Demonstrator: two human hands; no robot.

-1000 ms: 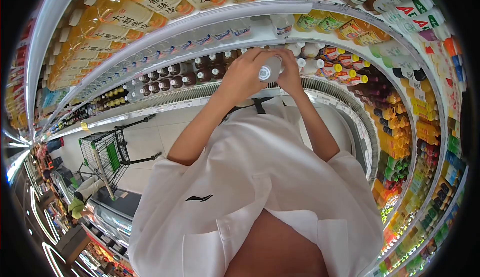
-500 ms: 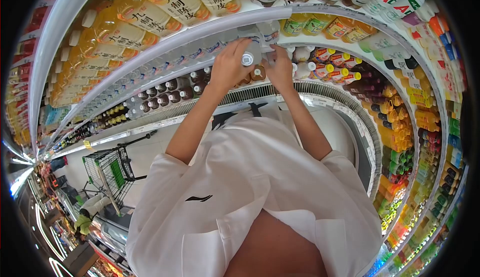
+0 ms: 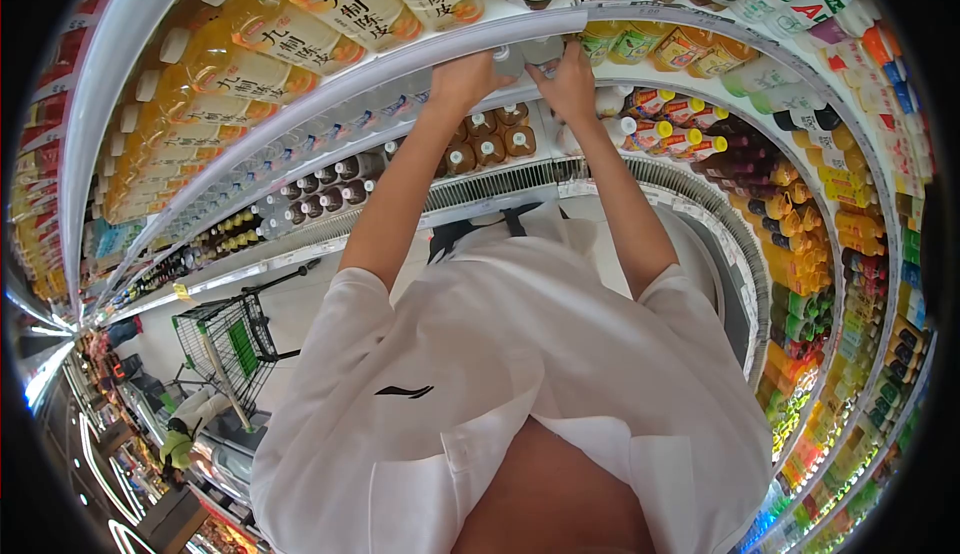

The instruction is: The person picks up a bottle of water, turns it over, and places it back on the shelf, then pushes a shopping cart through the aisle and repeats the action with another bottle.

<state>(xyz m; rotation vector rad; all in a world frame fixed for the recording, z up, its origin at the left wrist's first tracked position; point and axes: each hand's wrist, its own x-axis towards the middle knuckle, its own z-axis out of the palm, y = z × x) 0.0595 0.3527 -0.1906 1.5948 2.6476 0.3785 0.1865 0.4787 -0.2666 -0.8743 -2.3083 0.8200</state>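
My left hand (image 3: 465, 82) reaches into the shelf of clear bottles, its fingertips partly hidden by the shelf edge above. It is closed round a clear bottle (image 3: 507, 62) with a pale cap, which shows at its right side. To the right, my right hand (image 3: 568, 84) is at the same shelf, thumb and forefinger apart, beside another clear bottle (image 3: 542, 52). Its other fingers are partly hidden. Brown-capped bottles (image 3: 488, 149) stand on the shelf below, between my forearms.
Large orange drink bottles (image 3: 355, 9) stand on the shelf above. Curved shelves with yellow-capped bottles (image 3: 680, 144) and other drinks wrap round the right. A green and black shopping cart (image 3: 225, 344) is at the left, with a person (image 3: 190, 424) further off.
Both hands have moved up and deeper into the shelf. The bottle in my left hand has gone with it, and more of the brown-capped bottles below now show.
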